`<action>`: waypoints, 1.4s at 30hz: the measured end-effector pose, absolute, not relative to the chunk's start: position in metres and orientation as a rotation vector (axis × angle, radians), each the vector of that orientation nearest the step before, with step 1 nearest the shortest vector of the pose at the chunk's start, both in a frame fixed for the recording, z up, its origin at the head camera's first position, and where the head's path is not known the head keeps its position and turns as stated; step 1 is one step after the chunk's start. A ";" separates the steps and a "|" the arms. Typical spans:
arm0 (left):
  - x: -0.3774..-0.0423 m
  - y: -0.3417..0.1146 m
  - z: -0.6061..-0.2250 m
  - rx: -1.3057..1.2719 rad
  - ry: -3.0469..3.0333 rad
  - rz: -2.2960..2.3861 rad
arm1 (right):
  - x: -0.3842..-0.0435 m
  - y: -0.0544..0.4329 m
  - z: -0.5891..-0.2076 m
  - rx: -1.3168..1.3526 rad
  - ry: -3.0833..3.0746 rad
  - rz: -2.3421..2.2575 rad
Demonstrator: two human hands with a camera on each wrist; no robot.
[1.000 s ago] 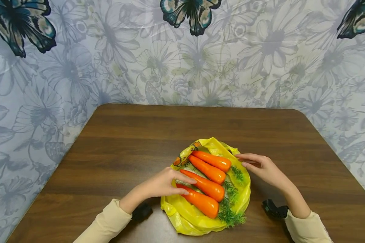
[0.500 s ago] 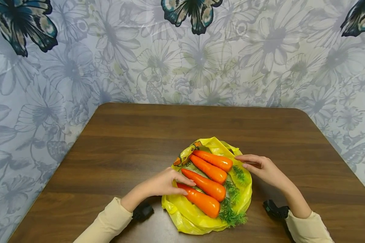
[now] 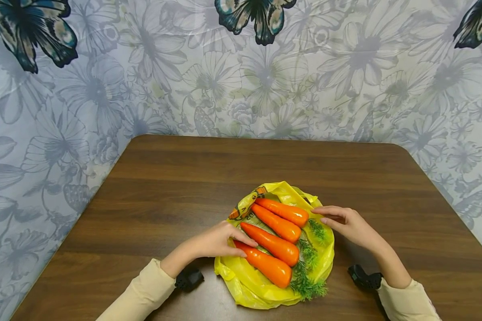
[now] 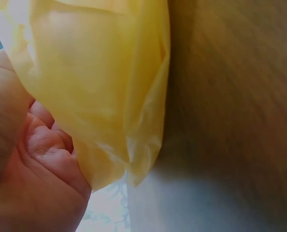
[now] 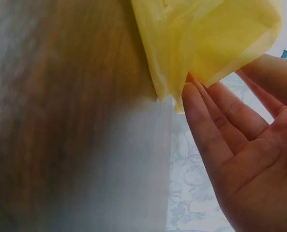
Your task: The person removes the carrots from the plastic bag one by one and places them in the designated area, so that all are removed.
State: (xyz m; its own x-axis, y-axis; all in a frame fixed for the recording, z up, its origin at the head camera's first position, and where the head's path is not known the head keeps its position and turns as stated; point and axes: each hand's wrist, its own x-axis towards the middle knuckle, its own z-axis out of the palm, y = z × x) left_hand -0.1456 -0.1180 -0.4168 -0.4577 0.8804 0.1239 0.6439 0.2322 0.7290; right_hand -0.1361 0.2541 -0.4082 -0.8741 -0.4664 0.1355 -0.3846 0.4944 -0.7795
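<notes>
A crumpled yellow plastic bag (image 3: 251, 287) with its rim spread wide lies on the table, several glossy orange carrots (image 3: 273, 263) side by side inside it. Feathery green dill (image 3: 305, 281) shows along the bag's right side. My left hand (image 3: 218, 240) reaches over the left rim, index finger and thumb spread at the narrow ends of the two nearest carrots. At the right rim, my right hand (image 3: 347, 224) touches the bag with nearly straight fingers. Both wrist views show the yellow plastic (image 4: 95, 87) against the hands, partly hiding the fingers.
The brown wooden table (image 3: 164, 187) has rounded far corners. Behind it hangs a pale floral backdrop (image 3: 265, 98) with butterflies. Dark wrist devices (image 3: 189, 278) sit under both wrists, beside the cream sleeves.
The whole head view has shifted slightly. The hands, bag and carrots keep the same places relative to one another.
</notes>
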 end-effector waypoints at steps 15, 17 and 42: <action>-0.149 -0.117 -0.418 1.365 2.161 1.079 | -0.142 0.261 -0.413 -0.634 2.563 -1.393; -0.149 -0.118 -0.418 1.359 2.156 1.079 | -0.142 0.261 -0.414 -0.621 2.530 -1.448; -0.150 -0.119 -0.421 1.385 2.173 1.016 | -0.144 0.260 -0.415 -0.620 2.379 -1.660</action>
